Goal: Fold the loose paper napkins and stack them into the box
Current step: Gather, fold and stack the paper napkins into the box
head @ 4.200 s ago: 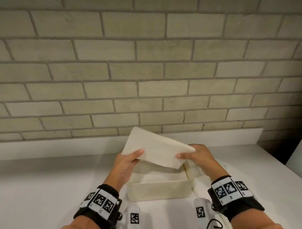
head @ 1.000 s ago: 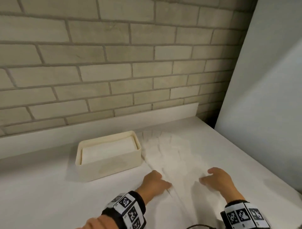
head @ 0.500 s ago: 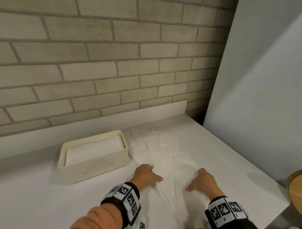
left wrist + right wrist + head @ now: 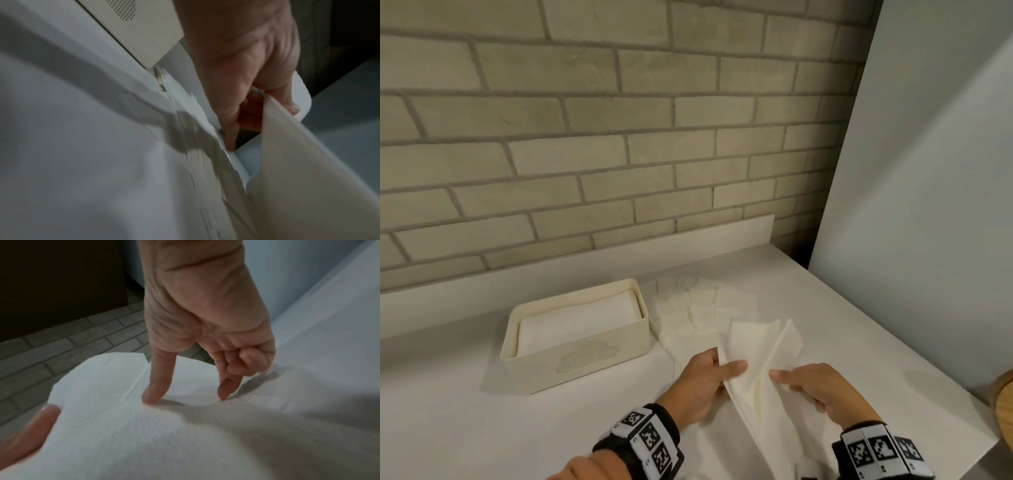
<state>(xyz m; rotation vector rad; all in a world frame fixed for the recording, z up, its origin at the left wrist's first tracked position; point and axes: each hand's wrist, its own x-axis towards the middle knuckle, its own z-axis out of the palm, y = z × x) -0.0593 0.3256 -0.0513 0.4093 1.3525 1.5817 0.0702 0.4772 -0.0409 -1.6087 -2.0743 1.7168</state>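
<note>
A cream box (image 4: 585, 356) stands on the white counter with folded napkins (image 4: 578, 317) stacked inside. Right of it lies a spread of loose white napkins (image 4: 698, 305). My left hand (image 4: 705, 380) pinches the left edge of one napkin (image 4: 756, 346), thumb on top, and that napkin is lifted and creased down its middle. In the left wrist view my left hand (image 4: 246, 73) grips the raised napkin (image 4: 308, 178) beside the box (image 4: 139, 29). My right hand (image 4: 815, 387) is on the same napkin; the right wrist view shows two straight fingertips (image 4: 152, 395) pressing its top while the other fingers curl.
A brick wall (image 4: 619, 154) with a low white upstand (image 4: 619, 260) runs behind the counter. A tall white panel (image 4: 911, 205) closes the right side. A round wooden object (image 4: 1005, 407) shows past the counter's right edge (image 4: 928, 373). Bare counter (image 4: 448, 394) lies left of the box.
Both hands lay on the napkin pile half a second ago. Now the left hand has lifted one napkin's edge off the pile, and the napkin stands creased between the hands.
</note>
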